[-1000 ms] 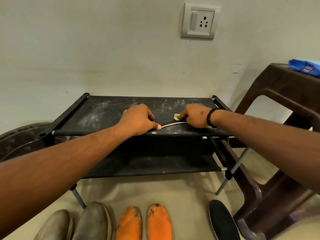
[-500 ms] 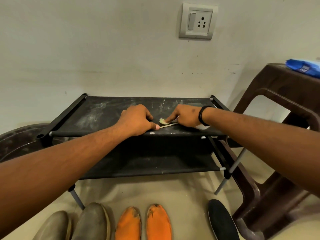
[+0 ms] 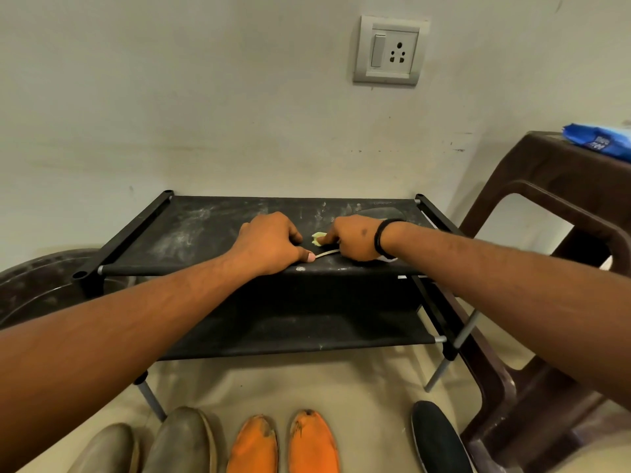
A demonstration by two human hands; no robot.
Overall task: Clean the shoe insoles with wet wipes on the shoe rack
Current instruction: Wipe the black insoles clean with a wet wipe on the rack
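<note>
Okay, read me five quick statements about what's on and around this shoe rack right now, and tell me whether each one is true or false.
1. Both hands are on the top shelf of the shoe rack. True: the left hand and right hand rest there.
2. The right hand presses a blue cloth. False: the wet wipe at its fingers is pale yellow-green.
3. Two orange insoles lie on the floor in front of the rack. True.
4. The blue packet sits on the rack's lower shelf. False: it lies on the brown plastic chair at the right.
5. The black wristband is on the left wrist. False: it is on the right wrist.
</note>
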